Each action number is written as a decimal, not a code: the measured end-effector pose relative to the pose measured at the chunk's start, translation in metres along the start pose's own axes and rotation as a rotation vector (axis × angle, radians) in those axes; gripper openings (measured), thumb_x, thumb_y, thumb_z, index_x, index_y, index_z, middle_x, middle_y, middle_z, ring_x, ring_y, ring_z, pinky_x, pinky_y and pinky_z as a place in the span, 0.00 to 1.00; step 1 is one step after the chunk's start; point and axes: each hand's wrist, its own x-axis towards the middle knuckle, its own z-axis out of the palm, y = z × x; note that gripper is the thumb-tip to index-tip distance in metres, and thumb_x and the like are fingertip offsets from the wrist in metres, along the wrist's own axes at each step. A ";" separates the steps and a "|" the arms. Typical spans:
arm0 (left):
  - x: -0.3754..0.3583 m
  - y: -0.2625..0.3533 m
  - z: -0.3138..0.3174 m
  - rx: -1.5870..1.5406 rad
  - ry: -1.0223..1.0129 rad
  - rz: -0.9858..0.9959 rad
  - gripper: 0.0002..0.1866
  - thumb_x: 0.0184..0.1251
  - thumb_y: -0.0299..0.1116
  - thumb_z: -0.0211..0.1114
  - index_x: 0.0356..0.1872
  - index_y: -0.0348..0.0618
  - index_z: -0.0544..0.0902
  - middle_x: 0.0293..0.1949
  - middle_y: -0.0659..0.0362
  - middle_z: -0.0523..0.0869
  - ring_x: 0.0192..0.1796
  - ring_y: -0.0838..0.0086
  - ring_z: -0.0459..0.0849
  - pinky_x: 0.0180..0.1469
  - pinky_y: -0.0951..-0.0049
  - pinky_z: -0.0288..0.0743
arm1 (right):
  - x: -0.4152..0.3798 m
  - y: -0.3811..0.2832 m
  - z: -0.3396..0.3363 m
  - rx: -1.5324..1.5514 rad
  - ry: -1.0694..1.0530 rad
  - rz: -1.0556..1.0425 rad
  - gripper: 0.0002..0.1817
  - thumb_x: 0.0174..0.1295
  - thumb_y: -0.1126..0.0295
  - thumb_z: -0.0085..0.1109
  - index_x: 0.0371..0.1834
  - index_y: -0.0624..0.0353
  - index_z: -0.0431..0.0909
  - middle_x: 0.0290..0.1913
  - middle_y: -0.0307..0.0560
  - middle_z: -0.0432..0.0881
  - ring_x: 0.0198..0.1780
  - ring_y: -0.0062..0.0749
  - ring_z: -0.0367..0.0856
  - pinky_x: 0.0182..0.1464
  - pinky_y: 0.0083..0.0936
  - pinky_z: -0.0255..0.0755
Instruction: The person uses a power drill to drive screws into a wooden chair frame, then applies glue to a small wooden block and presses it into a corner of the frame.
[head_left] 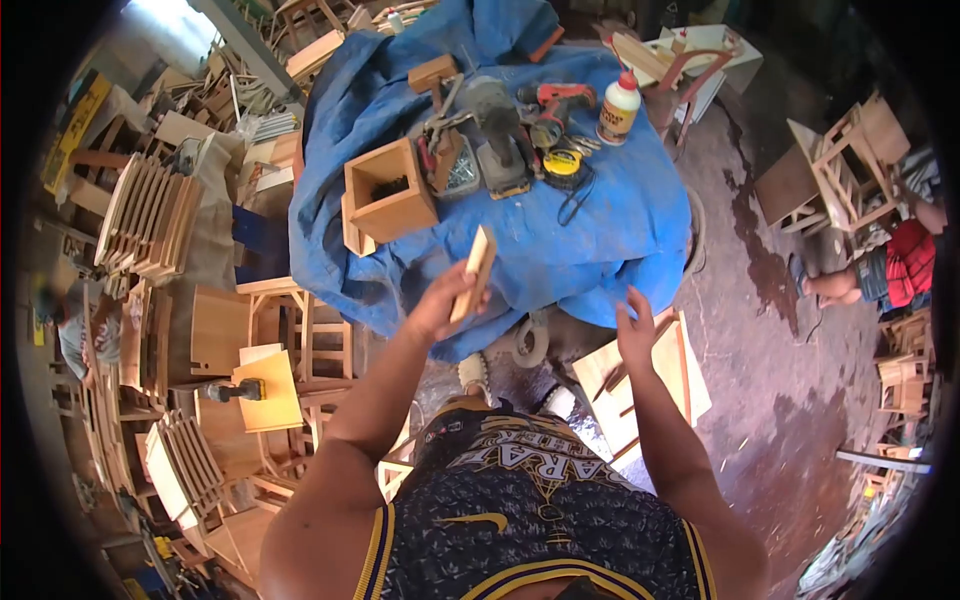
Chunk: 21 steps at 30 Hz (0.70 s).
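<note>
My left hand grips a short, pale wood strip and holds it tilted upward in front of the table covered by a blue tarp. My right hand is at the tarp's front edge, fingers apart, with nothing visible in it. Beyond my left hand stands an open wooden box with dark bits inside. Behind it lie a clear tub of screws, a black drill, a red drill, a yellow tape measure and a wood glue bottle.
A wooden panel piece leans low by my right forearm. On the left are stacked wooden frames and another drill on a yellow board. A person in red sits at right near a wooden chair; another person is far left.
</note>
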 end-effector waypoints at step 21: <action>-0.097 -0.007 -0.169 0.279 -0.058 -0.266 0.18 0.70 0.42 0.59 0.51 0.38 0.76 0.36 0.60 0.81 0.37 0.77 0.79 0.38 0.76 0.73 | 0.346 -0.182 0.139 -1.927 0.047 -0.937 0.19 0.62 0.60 0.53 0.53 0.56 0.78 0.60 0.50 0.74 0.68 0.45 0.64 0.72 0.54 0.45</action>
